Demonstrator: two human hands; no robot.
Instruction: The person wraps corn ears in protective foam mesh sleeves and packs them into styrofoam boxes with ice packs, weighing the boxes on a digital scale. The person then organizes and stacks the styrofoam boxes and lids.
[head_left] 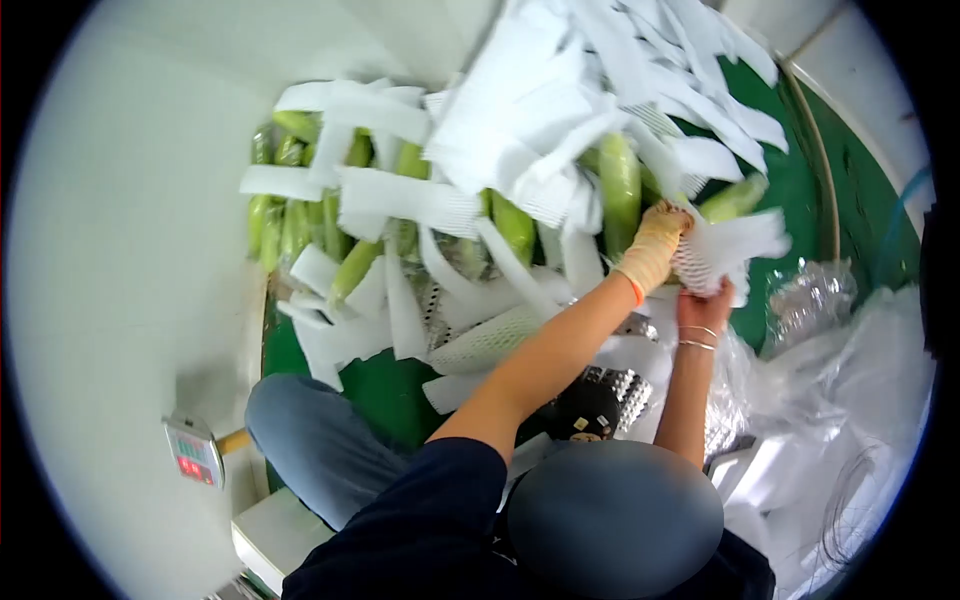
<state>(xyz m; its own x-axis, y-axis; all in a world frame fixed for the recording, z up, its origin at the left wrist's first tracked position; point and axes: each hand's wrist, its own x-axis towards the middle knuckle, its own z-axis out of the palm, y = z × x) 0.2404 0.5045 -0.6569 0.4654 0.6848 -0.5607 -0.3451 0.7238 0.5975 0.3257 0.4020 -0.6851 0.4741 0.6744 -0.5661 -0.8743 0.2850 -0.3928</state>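
Note:
My left hand [658, 240], in a pale yellow glove with an orange cuff, has its fingers closed on a white foam net sleeve [705, 255]. From below, my right hand [706, 302], bare with thin bands at the wrist, grips the lower end of that sleeve. Whether anything sits inside the net is hidden. Just beyond the hands lie a long light-green vegetable [620, 185], seemingly in clear film, and another green one [735, 200] to the right. White foam net sleeves [560, 110] are heaped at the back.
More green vegetables [300, 225] with foam sleeves over them lie to the left on a green surface [385, 395]. Crumpled clear plastic bags [810, 300] are at the right. A digital scale [193, 450] stands at lower left. A pale hose [825, 160] runs along the right.

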